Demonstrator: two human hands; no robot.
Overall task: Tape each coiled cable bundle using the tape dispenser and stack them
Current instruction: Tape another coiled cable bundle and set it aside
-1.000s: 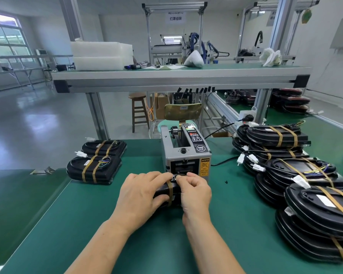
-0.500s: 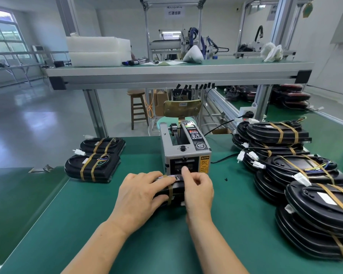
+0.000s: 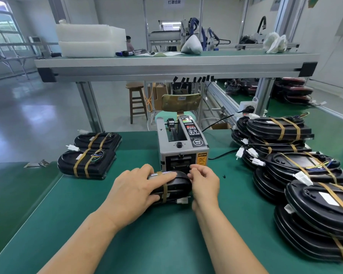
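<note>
- Two banded bundles sit at the left of the green bench, one just behind the other. Each is crossed by two tan bands. I take these for the finished lot, so the stack looks barely begun.
- One cable bundle is in work. It lies on the bench right in front of the tape dispenser, close up against its front face. It wears a single tan tape band round its middle, so going by its neighbours a second band is probably owed.
- Over on the right is a heap of black bundles, many more than on the left. They show tan bands as well, so from where I stand I cannot say which of them wait for tape. Most of the job seems to lie ahead.
- The left hand lies over the left end of the bundle. Its fingers stretch across the top and the thumb is tucked against the near side, so it grips the bundle and holds it down.
- The right hand hovers just right of the bundle. Its fingertips are drawn together at the dispenser's mouth, as if to take a strip. Whether any tape is between them I cannot tell; none shows.
- This bundle has not yet gone to the stack.
</note>
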